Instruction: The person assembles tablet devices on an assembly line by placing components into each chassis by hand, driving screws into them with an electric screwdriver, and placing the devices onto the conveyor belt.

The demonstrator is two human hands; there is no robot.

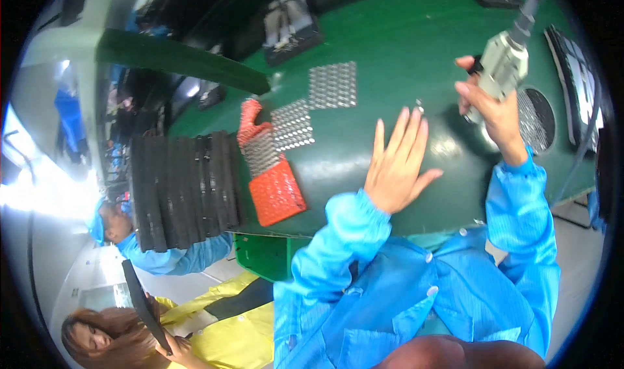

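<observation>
My left hand [400, 164] lies flat on the green tabletop [351, 193], fingers stretched out and thumb apart. Just beyond its fingertips sit small shiny metal bits [419, 104], too small to name. On the right, my right hand [491, 106] is wrapped round a pale grey-green power tool [504, 63], which looks like an electric screwdriver. A dark cable or hose runs up from its far end. The tool's near end points down by the tabletop, partly hidden by my hand. Beside that hand rests a dark round disc [536, 121] with a silvery, mesh-like surface.
Silver gridded sheets [333, 85] lie left of centre, one over red bubble wrap [278, 192]. Stacked black slabs [185, 190] stand at the left edge. Black trays [290, 28] hold pale parts. Below is a green crate [263, 255]. Two people, in blue and yellow, are at left.
</observation>
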